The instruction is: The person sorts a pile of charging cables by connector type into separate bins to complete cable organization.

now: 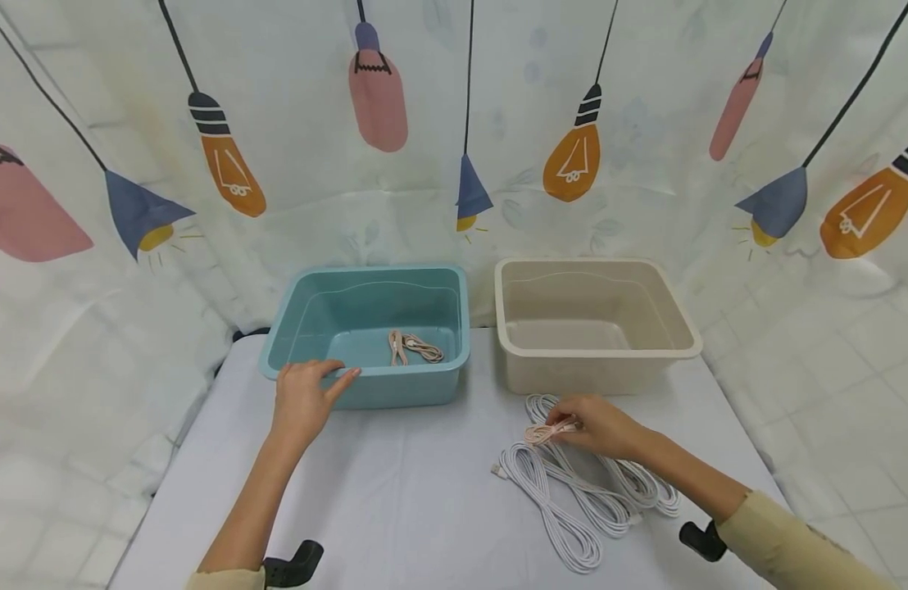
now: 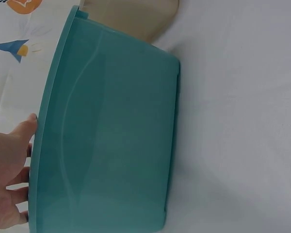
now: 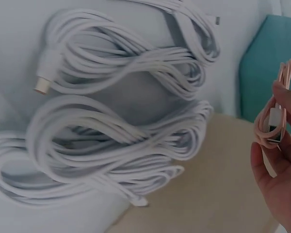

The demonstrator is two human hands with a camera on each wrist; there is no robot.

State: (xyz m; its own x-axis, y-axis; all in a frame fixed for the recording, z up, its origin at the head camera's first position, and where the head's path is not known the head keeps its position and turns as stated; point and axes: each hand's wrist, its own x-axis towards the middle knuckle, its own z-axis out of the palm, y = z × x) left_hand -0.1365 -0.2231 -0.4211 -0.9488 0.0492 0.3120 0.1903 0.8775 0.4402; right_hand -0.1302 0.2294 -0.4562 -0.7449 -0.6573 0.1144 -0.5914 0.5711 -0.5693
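Observation:
My right hand (image 1: pixel 597 426) pinches a pale pink USB cable (image 1: pixel 544 433), coiled and bundled, above the white cables in the head view. Its metal plug (image 3: pixel 275 133) shows between thumb and fingers in the right wrist view. Beneath that hand, several bundled white cables (image 1: pixel 565 524) lie on the table, overlapping one another. My left hand (image 1: pixel 304 403) rests at the front rim of the teal bin (image 1: pixel 395 392), with thumb and fingers spread along the edge. Inside this bin are pinkish bundled cables (image 1: pixel 417 348), toward the right.
A beige bin (image 1: pixel 587 373) stands right of the teal one, with a narrow gap between them. Both sit at the back of the white-covered table (image 1: pixel 417 492). Behind hangs a patterned curtain (image 1: pixel 417 221). Black wrist mounts (image 1: pixel 295 565) show near the sleeves.

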